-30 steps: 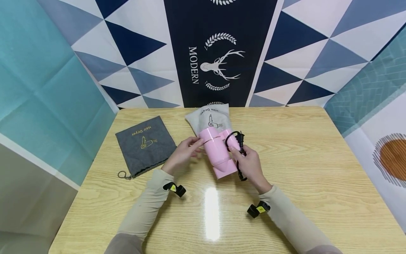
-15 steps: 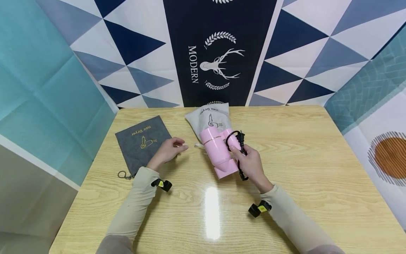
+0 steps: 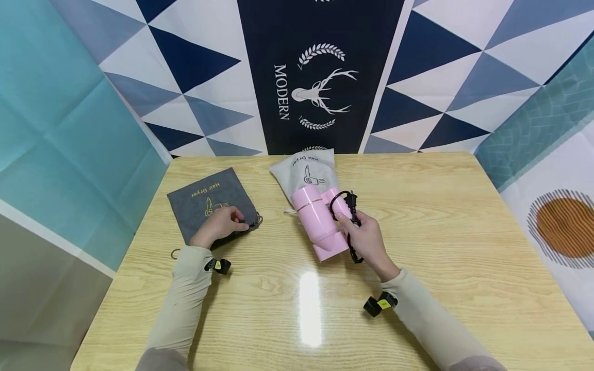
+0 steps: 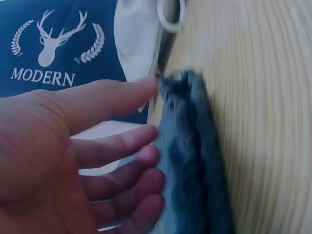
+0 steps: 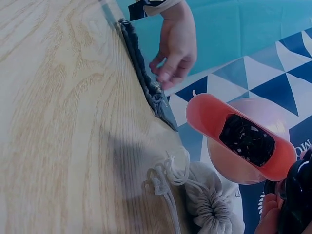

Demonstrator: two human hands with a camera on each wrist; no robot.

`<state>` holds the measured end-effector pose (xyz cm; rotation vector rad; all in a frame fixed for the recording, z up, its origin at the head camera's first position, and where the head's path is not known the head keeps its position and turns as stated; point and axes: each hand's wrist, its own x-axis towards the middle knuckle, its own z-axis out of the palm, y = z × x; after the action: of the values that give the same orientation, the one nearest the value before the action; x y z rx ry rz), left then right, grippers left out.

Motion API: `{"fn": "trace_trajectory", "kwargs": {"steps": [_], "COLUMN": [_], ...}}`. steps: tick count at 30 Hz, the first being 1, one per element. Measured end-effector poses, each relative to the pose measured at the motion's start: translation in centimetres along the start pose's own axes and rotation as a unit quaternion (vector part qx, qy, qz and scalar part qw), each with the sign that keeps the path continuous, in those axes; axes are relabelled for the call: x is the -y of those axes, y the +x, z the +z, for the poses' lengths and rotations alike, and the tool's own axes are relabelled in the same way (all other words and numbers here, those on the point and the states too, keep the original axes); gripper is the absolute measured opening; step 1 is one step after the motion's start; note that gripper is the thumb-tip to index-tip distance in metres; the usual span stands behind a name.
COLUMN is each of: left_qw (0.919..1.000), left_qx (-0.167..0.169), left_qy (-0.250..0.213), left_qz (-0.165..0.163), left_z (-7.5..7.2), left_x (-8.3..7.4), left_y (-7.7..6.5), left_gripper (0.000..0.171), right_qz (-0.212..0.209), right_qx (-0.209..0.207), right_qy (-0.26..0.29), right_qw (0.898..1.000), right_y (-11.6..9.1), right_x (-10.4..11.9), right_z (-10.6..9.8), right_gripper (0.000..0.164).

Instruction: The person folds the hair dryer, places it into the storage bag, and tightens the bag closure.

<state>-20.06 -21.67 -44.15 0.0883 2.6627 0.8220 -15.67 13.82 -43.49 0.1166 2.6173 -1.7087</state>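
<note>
My right hand [image 3: 368,242] grips the handle of a pink hair dryer [image 3: 317,219], with its black cord and plug [image 3: 351,202] bunched against the handle. In the right wrist view the dryer's flat nozzle [image 5: 207,114] faces the camera. Over the dark grey drawstring pouch [image 3: 190,214], my left hand [image 3: 220,224] has its fingers loosely bent beside the gathered mouth. The left wrist view has the thumb [image 4: 122,95] near the corner of that mouth [image 4: 180,85]; whether it touches the cloth I cannot tell.
A light grey drawstring pouch [image 3: 313,167] printed "Hair Dryer" lies at the table's back edge, partly behind the dryer. Patterned cloth walls [image 3: 204,56] close off the back and sides of the wooden table [image 3: 417,206].
My left hand has left the dryer's body and moved left, onto the dark grey pouch by its mouth. The right hand and the hair dryer have stayed almost still.
</note>
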Motion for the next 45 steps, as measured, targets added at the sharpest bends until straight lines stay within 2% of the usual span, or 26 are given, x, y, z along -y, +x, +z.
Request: {"fn": "trace_trajectory", "kwargs": {"steps": [4, 6, 12, 15, 19, 24, 31, 33, 39, 45], "left_qw": [0.9965, 0.9945, 0.9928, 0.9922, 0.9914, 0.9885, 0.9925, 0.9922, 0.9905, 0.9937], "left_qx": [0.017, 0.025, 0.037, 0.041, 0.041, 0.036, 0.005, -0.006, -0.039, -0.046], "left_qy": [0.082, 0.101, 0.113, 0.118, 0.124, 0.147, 0.121, 0.123, 0.132, 0.102], "left_qz": [0.0, -0.005, -0.013, -0.005, 0.006, 0.002, -0.019, -0.016, -0.005, -0.001], "left_z": [-0.4, -0.6, -0.6, -0.6, -0.8, -1.1, -1.2, -1.2, -1.1, -0.9], "left_x": [0.5, 0.6, 0.8, 1.0, 1.2, 1.6, 2.5, 2.8, 3.1, 3.3], "left_y": [-0.5, -0.7, -1.2, -1.3, -1.5, -1.7, -1.9, -2.0, -2.2, -2.1], "left_gripper": [0.029, 0.028, 0.021, 0.019, 0.02, 0.024, 0.008, 0.004, 0.011, 0.016], "right_qz": [-0.001, 0.001, 0.008, 0.01, 0.009, 0.006, 0.0, -0.002, 0.003, 0.004], "right_qx": [0.005, 0.006, 0.008, 0.007, 0.003, 0.0, -0.002, -0.003, -0.004, -0.003], "right_qy": [-0.005, -0.004, -0.006, -0.012, -0.014, -0.014, -0.015, -0.013, -0.01, -0.014], "right_qw": [1.0, 1.0, 1.0, 1.0, 1.0, 1.0, 1.0, 1.0, 1.0, 1.0], "right_y": [0.2, 0.2, 0.1, 0.0, -0.1, -0.2, -0.3, -0.3, -0.3, -0.3], "right_x": [0.0, 0.0, 0.1, 0.1, 0.1, -0.1, -0.3, -0.3, -0.3, -0.2], "right_z": [-0.1, -0.1, -0.2, -0.2, -0.2, -0.2, -0.1, -0.1, 0.0, 0.1], "right_gripper": [0.042, 0.042, 0.041, 0.039, 0.037, 0.037, 0.037, 0.037, 0.038, 0.038]}}
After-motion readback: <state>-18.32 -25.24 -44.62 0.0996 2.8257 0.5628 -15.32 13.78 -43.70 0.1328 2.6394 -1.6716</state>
